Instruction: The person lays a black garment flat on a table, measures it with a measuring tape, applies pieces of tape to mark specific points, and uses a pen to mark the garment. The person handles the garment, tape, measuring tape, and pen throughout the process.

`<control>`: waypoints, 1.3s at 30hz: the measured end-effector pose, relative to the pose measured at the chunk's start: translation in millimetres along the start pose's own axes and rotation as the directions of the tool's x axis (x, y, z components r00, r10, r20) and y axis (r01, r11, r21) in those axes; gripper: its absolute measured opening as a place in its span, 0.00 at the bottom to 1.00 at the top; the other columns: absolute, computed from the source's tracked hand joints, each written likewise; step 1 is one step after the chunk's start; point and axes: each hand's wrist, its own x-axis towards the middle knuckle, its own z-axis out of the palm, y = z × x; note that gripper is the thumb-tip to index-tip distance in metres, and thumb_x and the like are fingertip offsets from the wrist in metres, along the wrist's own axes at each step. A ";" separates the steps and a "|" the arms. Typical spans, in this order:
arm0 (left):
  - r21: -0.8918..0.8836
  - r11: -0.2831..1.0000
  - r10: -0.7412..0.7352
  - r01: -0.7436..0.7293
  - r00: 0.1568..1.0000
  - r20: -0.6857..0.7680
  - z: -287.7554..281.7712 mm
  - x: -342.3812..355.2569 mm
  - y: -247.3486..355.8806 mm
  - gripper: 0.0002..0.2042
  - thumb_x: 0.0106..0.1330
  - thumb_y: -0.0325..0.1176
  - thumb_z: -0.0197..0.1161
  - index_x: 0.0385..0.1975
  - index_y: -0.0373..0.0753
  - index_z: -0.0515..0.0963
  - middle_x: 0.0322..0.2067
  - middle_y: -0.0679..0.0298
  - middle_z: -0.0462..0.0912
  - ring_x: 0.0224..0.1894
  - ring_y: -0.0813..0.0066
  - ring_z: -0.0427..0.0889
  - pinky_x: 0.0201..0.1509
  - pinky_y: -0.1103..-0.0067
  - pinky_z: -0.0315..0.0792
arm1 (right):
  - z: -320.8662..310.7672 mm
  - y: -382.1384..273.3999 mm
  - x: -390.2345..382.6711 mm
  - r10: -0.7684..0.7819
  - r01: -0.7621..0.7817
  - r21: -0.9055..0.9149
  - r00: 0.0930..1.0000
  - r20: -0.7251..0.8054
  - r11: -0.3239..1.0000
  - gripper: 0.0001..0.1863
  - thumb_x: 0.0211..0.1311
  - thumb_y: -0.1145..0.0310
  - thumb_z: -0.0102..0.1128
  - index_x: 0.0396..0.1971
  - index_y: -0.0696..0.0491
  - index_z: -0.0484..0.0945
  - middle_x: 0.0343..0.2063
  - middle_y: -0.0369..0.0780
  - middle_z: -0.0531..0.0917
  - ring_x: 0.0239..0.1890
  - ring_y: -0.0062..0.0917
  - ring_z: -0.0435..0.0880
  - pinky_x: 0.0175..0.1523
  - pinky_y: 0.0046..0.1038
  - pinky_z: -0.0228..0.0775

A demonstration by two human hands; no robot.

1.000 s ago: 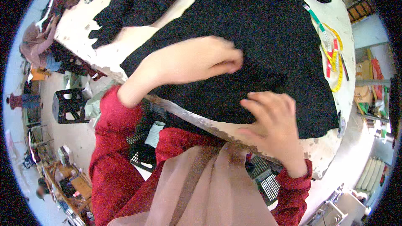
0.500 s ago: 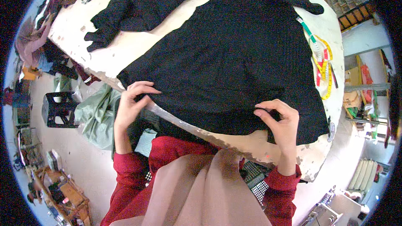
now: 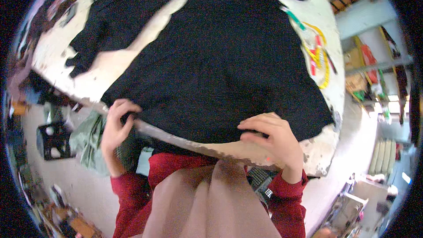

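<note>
A large black garment (image 3: 224,61) lies spread over a pale table (image 3: 319,150), its lower edge running close to the worn, chipped near border, where the surface shows brown patches. The left hand (image 3: 118,123) is at the garment's lower left corner by the table edge, fingers curled over the cloth; the right hand (image 3: 273,136) bends over the hem further right, thumb and fingers slightly parted with black fabric showing between them. Whether either set of fingers really grips the cloth, I cannot tell. Another black garment (image 3: 119,22) lies to the left, across a strip of bare table. On the right, a looped yellow measuring tape (image 3: 326,77) lies beside a thin dark stick (image 3: 330,63). Beyond, a pale floor (image 3: 75,189) carries a black stool (image 3: 54,141) and crumpled green sheeting (image 3: 90,143); shelving (image 3: 374,67) stands at the right.
</note>
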 end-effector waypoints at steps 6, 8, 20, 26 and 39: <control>-0.003 0.993 -0.120 0.120 0.986 -0.113 -5.6 -16.5 14.2 0.11 0.59 0.19 0.49 0.36 0.32 0.78 0.43 0.54 0.80 0.51 0.59 0.76 0.59 0.71 0.66 | -108.0 78.5 -87.9 0.485 -0.529 0.166 0.550 -0.680 0.832 0.13 0.67 0.63 0.57 0.42 0.56 0.84 0.36 0.42 0.87 0.40 0.27 0.84 0.46 0.26 0.72; -0.079 0.994 -0.086 0.069 0.969 -0.231 4.4 -10.4 14.0 0.10 0.62 0.18 0.47 0.36 0.30 0.77 0.42 0.55 0.79 0.51 0.62 0.76 0.58 0.73 0.65 | -131.5 124.2 -135.2 0.527 -0.670 0.112 0.457 -0.717 0.734 0.14 0.70 0.65 0.54 0.44 0.57 0.83 0.39 0.42 0.86 0.42 0.26 0.83 0.49 0.26 0.72; -0.127 0.952 0.244 -0.278 0.943 -0.228 53.0 33.6 81.6 0.09 0.55 0.15 0.50 0.28 0.32 0.78 0.34 0.57 0.82 0.48 0.58 0.77 0.57 0.68 0.67 | -126.5 208.2 -147.4 0.303 -0.704 -0.165 0.489 -0.818 0.690 0.15 0.61 0.61 0.64 0.43 0.55 0.80 0.34 0.45 0.83 0.38 0.39 0.81 0.42 0.35 0.70; -0.186 0.954 0.213 -0.237 0.967 -0.141 60.1 36.7 102.8 0.09 0.53 0.16 0.51 0.27 0.33 0.80 0.33 0.58 0.83 0.48 0.58 0.77 0.55 0.69 0.68 | -149.2 209.1 -85.6 0.378 -0.612 -0.069 0.569 -0.730 0.787 0.13 0.62 0.67 0.62 0.44 0.56 0.80 0.35 0.44 0.84 0.36 0.28 0.82 0.43 0.28 0.72; -0.255 0.940 0.201 -0.229 0.971 -0.131 48.2 31.5 103.1 0.09 0.56 0.15 0.51 0.27 0.31 0.79 0.34 0.57 0.82 0.43 0.62 0.79 0.50 0.73 0.70 | -89.8 188.2 -230.5 0.346 -0.752 -0.429 0.629 -0.696 0.501 0.11 0.64 0.72 0.53 0.45 0.49 0.79 0.43 0.40 0.81 0.52 0.32 0.77 0.68 0.42 0.46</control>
